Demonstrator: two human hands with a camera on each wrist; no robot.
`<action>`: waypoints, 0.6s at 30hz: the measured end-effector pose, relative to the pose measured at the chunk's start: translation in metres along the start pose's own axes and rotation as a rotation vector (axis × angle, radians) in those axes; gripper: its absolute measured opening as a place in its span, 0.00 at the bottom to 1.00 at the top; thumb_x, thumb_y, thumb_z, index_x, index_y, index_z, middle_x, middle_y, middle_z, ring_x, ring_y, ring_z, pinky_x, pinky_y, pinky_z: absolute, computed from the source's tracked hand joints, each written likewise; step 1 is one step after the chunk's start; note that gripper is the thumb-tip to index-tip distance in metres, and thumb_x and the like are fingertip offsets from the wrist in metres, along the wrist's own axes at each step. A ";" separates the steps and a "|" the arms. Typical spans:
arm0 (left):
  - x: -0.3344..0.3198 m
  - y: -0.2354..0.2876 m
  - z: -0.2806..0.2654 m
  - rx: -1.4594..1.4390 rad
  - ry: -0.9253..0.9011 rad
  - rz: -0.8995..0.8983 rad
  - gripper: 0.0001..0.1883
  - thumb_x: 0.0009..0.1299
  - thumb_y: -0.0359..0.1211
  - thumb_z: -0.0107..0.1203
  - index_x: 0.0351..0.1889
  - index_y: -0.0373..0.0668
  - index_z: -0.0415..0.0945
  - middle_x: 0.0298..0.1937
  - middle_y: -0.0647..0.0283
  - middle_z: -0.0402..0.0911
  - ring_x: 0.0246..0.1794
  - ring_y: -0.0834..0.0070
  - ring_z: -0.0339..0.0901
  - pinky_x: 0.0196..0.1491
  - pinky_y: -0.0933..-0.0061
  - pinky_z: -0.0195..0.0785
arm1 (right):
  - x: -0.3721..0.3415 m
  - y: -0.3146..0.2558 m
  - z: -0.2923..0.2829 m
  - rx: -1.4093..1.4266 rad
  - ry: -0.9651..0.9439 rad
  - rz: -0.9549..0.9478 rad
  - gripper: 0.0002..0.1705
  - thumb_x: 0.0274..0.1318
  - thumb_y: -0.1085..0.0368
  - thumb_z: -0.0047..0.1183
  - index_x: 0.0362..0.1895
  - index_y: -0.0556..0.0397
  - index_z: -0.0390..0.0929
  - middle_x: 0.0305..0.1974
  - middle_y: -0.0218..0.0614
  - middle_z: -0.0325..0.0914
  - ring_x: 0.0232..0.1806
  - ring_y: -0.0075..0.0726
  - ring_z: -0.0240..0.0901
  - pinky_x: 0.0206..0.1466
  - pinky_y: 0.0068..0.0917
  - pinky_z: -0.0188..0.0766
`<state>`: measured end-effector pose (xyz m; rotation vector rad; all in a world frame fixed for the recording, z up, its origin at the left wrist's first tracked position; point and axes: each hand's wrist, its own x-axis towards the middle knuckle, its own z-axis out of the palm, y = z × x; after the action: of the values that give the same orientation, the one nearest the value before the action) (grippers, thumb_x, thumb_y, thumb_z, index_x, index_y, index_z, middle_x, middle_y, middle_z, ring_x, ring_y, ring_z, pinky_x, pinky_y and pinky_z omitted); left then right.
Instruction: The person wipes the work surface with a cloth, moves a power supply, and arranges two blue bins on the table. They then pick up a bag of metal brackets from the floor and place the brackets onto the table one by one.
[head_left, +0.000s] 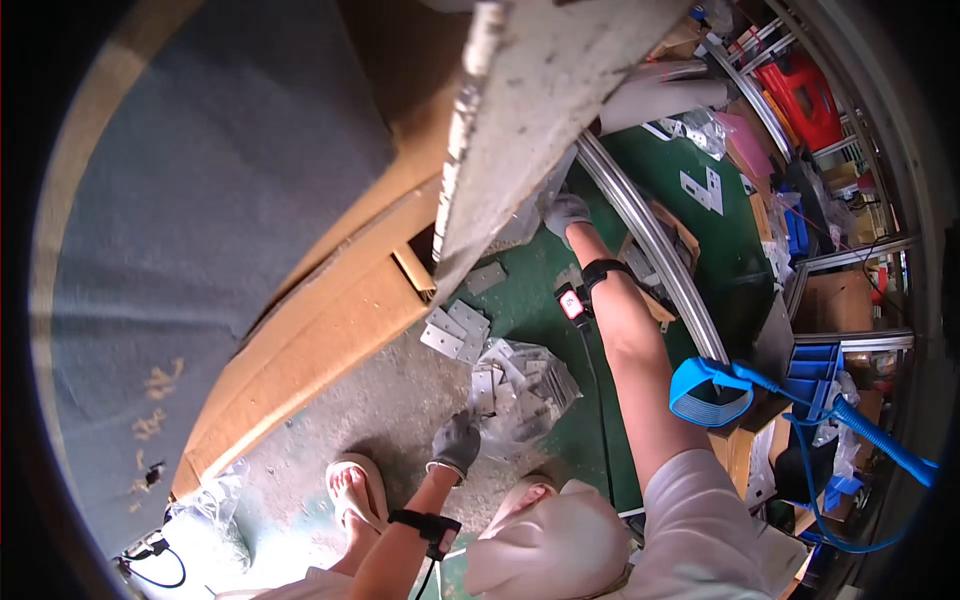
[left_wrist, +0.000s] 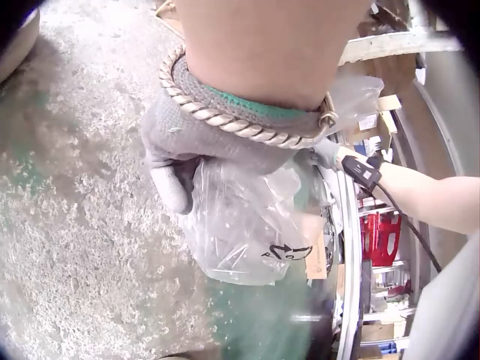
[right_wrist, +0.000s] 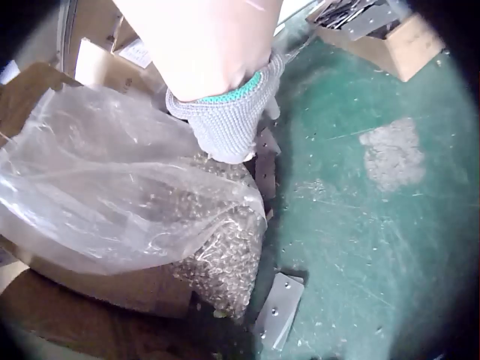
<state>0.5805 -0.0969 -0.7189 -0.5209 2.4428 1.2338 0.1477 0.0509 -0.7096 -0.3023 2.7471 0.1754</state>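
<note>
My left hand (head_left: 457, 443), in a grey knit glove, grips the edge of a clear plastic bag (left_wrist: 240, 225) on the floor. Flat metal plates (head_left: 520, 390) with holes fill this bag. Further forward, my gloved right hand (head_left: 567, 215) reaches down close to a large clear bag of small metal fasteners (right_wrist: 225, 262). From the right wrist, the glove (right_wrist: 229, 131) overlaps the bag's upper edge, and most of its fingers are hidden. Beside that bag lie loose metal plates (right_wrist: 279, 311) on the green floor.
A big cardboard box (head_left: 330, 330) and a pale board (head_left: 530, 130) rise at the left and front. An aluminium profile (head_left: 640, 220) slants past my right arm. Loose plates (head_left: 457, 330) lie near the box. Shelving with a blue coiled hose (head_left: 880, 440) stands at the right.
</note>
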 end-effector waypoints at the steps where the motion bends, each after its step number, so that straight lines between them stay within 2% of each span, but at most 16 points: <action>1: 0.001 0.004 -0.005 0.006 -0.009 -0.001 0.16 0.62 0.39 0.44 0.44 0.42 0.73 0.38 0.49 0.77 0.40 0.49 0.74 0.44 0.51 0.66 | 0.000 0.000 -0.004 0.022 -0.023 -0.029 0.30 0.57 0.49 0.37 0.64 0.38 0.59 0.65 0.38 0.56 0.58 0.43 0.67 0.57 0.37 0.66; 2: 0.001 0.007 -0.009 0.011 -0.019 -0.006 0.16 0.62 0.38 0.44 0.43 0.42 0.73 0.38 0.49 0.77 0.41 0.49 0.74 0.45 0.51 0.66 | -0.003 0.000 -0.005 0.043 -0.049 -0.060 0.30 0.56 0.48 0.37 0.64 0.38 0.59 0.65 0.38 0.56 0.57 0.43 0.67 0.57 0.37 0.66; 5: -0.007 0.003 0.001 0.025 0.028 0.035 0.14 0.61 0.38 0.44 0.41 0.43 0.73 0.37 0.50 0.77 0.39 0.49 0.74 0.43 0.50 0.66 | -0.006 -0.007 0.011 -0.467 -0.275 -0.395 0.31 0.54 0.48 0.43 0.62 0.41 0.61 0.65 0.39 0.58 0.58 0.43 0.66 0.58 0.37 0.65; 7: -0.001 0.000 0.002 0.020 0.029 0.048 0.13 0.61 0.39 0.45 0.39 0.44 0.73 0.37 0.50 0.77 0.37 0.49 0.74 0.41 0.50 0.66 | -0.032 -0.004 0.031 -0.024 -0.054 -0.272 0.31 0.54 0.48 0.44 0.62 0.42 0.62 0.66 0.38 0.56 0.61 0.44 0.63 0.59 0.38 0.64; 8: 0.003 -0.004 0.007 0.038 0.075 0.089 0.13 0.62 0.40 0.45 0.38 0.44 0.73 0.36 0.50 0.77 0.36 0.49 0.74 0.40 0.50 0.66 | -0.055 -0.004 0.034 -0.004 0.033 -0.323 0.26 0.56 0.48 0.43 0.58 0.40 0.68 0.67 0.38 0.53 0.66 0.45 0.54 0.64 0.39 0.57; 9: 0.002 -0.006 0.011 0.061 0.114 0.122 0.13 0.63 0.40 0.45 0.38 0.44 0.73 0.36 0.50 0.77 0.35 0.49 0.74 0.39 0.50 0.67 | -0.077 -0.006 0.039 0.013 0.026 -0.353 0.26 0.57 0.48 0.43 0.59 0.39 0.67 0.68 0.37 0.51 0.66 0.47 0.53 0.64 0.40 0.56; 11: 0.006 0.004 0.005 0.104 0.078 0.085 0.13 0.64 0.41 0.44 0.36 0.44 0.73 0.34 0.50 0.78 0.35 0.49 0.74 0.39 0.50 0.66 | -0.112 -0.009 0.050 0.054 0.021 -0.413 0.28 0.57 0.48 0.43 0.62 0.37 0.63 0.69 0.37 0.48 0.67 0.50 0.52 0.65 0.42 0.55; 12: 0.008 0.013 -0.004 0.071 0.063 0.079 0.13 0.65 0.42 0.44 0.35 0.43 0.74 0.33 0.50 0.77 0.35 0.49 0.74 0.38 0.50 0.66 | -0.137 -0.012 0.044 0.065 -0.044 -0.435 0.28 0.57 0.49 0.43 0.63 0.30 0.61 0.69 0.38 0.48 0.66 0.57 0.52 0.66 0.47 0.52; 13: 0.008 0.015 -0.006 0.084 0.056 0.077 0.13 0.65 0.42 0.44 0.35 0.43 0.74 0.33 0.50 0.78 0.35 0.49 0.74 0.39 0.51 0.66 | -0.155 -0.012 0.054 0.028 -0.009 -0.521 0.28 0.57 0.51 0.43 0.63 0.32 0.62 0.69 0.38 0.49 0.65 0.57 0.52 0.67 0.48 0.50; 15: 0.009 0.018 -0.008 0.114 0.032 0.092 0.13 0.65 0.42 0.44 0.35 0.43 0.74 0.34 0.50 0.78 0.35 0.49 0.75 0.39 0.51 0.67 | -0.188 -0.007 0.063 -0.082 0.014 -0.637 0.26 0.56 0.52 0.44 0.61 0.35 0.64 0.67 0.40 0.53 0.65 0.57 0.53 0.66 0.48 0.50; 16: 0.008 0.017 -0.006 0.110 0.041 0.093 0.14 0.65 0.42 0.44 0.35 0.43 0.75 0.34 0.50 0.78 0.36 0.49 0.75 0.39 0.51 0.67 | -0.204 -0.007 0.059 -0.069 0.137 -0.685 0.26 0.55 0.52 0.45 0.59 0.40 0.65 0.63 0.42 0.58 0.63 0.55 0.57 0.64 0.45 0.55; 18: 0.011 0.014 -0.006 0.105 0.061 0.108 0.14 0.65 0.42 0.44 0.34 0.43 0.75 0.34 0.49 0.78 0.36 0.49 0.75 0.39 0.51 0.67 | -0.220 -0.007 0.040 0.118 0.085 -0.419 0.28 0.54 0.51 0.47 0.59 0.42 0.65 0.61 0.43 0.60 0.60 0.53 0.60 0.61 0.42 0.60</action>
<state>0.5633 -0.0954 -0.7110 -0.4083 2.6013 1.1386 0.3634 0.0913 -0.6646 -0.8546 2.6879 -0.1121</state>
